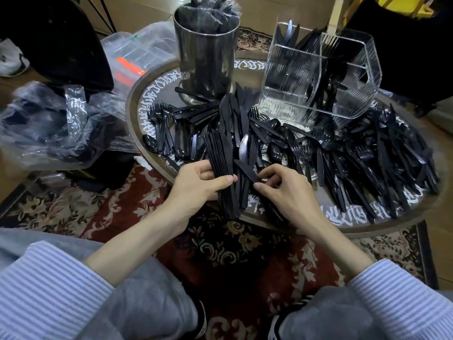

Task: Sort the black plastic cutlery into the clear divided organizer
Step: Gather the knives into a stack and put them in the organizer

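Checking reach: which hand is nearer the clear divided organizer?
Right. The right hand, pinching a black plastic knife, sits below the clear divided organizer; the left hand is farther left.

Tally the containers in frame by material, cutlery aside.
Clear organizer: 1
Steel canister: 1
Clear lidded box: 1
Plastic bag: 1
Total: 4

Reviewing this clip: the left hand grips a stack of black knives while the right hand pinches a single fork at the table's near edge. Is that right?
Not quite. In the head view the right hand pinches a single black knife, not a fork. The rest stands: the left hand grips the stack of black knives at the near edge of the table.
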